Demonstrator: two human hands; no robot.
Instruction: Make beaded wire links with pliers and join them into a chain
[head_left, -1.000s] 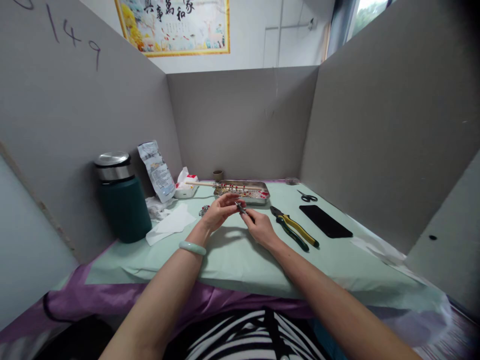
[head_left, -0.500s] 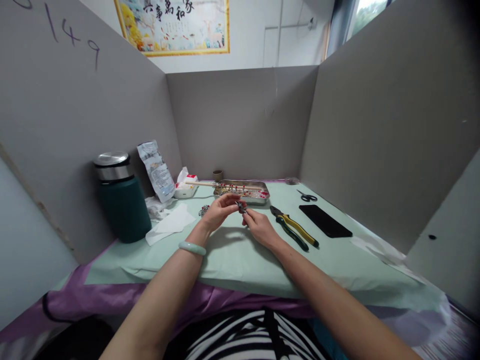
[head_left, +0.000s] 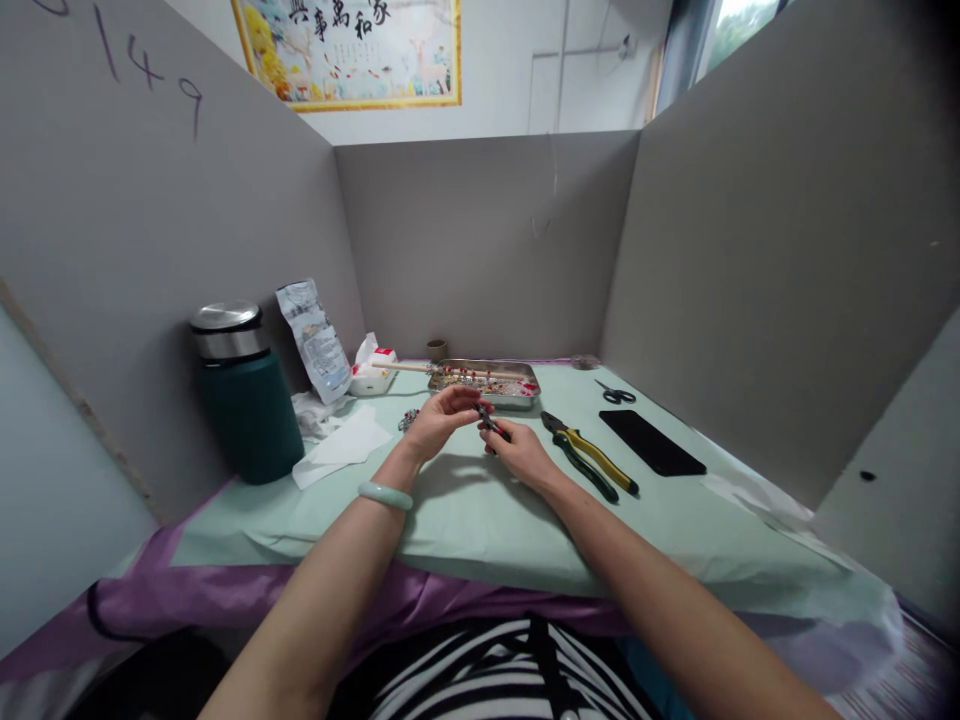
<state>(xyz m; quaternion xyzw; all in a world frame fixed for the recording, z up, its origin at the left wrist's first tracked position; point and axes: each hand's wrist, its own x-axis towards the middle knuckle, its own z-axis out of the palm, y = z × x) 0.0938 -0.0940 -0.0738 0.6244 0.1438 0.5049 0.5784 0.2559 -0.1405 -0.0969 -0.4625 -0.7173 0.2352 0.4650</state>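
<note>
My right hand (head_left: 521, 452) is closed around a small tool with a dark metal head and red-and-black handles (head_left: 496, 430), which looks like small pliers. Its tip points up and left to the fingertips of my left hand (head_left: 444, 418). That hand is curled with thumb and fingers together; whatever they pinch is too small to make out. Just left of it on the cloth lies a little cluster of silvery and red beads (head_left: 408, 420). Behind both hands stands a metal tray (head_left: 529, 400) holding red, gold and clear beads, with a beaded stick (head_left: 401, 368) across it.
Large combination pliers (head_left: 589, 458), a black phone (head_left: 651, 442) and scissors (head_left: 618, 394) lie to the right. A green flask (head_left: 251, 415), white paper (head_left: 341, 450), a silver pouch (head_left: 315, 340) and a tissue pack (head_left: 373, 372) are at left. Grey panels (head_left: 480, 240) enclose the table.
In my right hand the small tool has turned, so its red-and-black handles now show more. My left hand has stayed nearly in place.
</note>
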